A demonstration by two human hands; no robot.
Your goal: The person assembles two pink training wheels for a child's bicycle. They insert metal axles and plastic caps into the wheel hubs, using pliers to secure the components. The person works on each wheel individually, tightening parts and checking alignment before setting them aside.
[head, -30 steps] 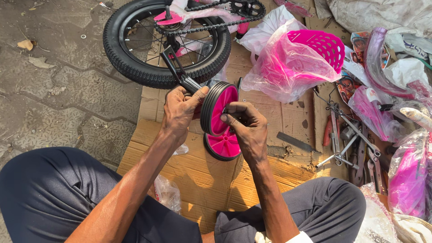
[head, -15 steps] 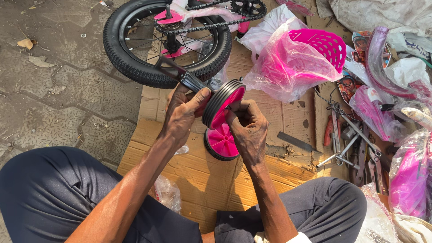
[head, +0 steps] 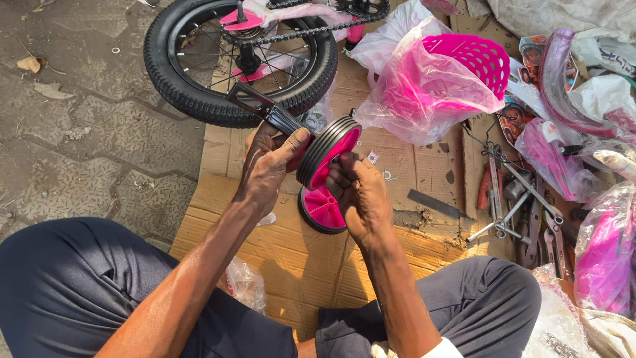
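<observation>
The small training wheel [head: 329, 154], pink hub inside a black ribbed tyre, sits at the centre of the frame, held up off the cardboard [head: 291, 258] between your two hands. It looks light and stiff, hard plastic that should not give; the ribbed rim offers the surest hold. Your left hand [head: 268, 166] has its fingers closed round the wheel's back side and the black bracket [head: 265, 109] that runs toward the upper left. Your right hand [head: 358, 195] is closed at the pink hub; what its fingers pinch I cannot tell. Just below lies a second training wheel [head: 322, 211]. The big bicycle wheel [head: 242, 59] sits close at the top, the bagged pink basket [head: 440, 83] to the upper right, and tools [head: 523, 205] at the right edge.
</observation>
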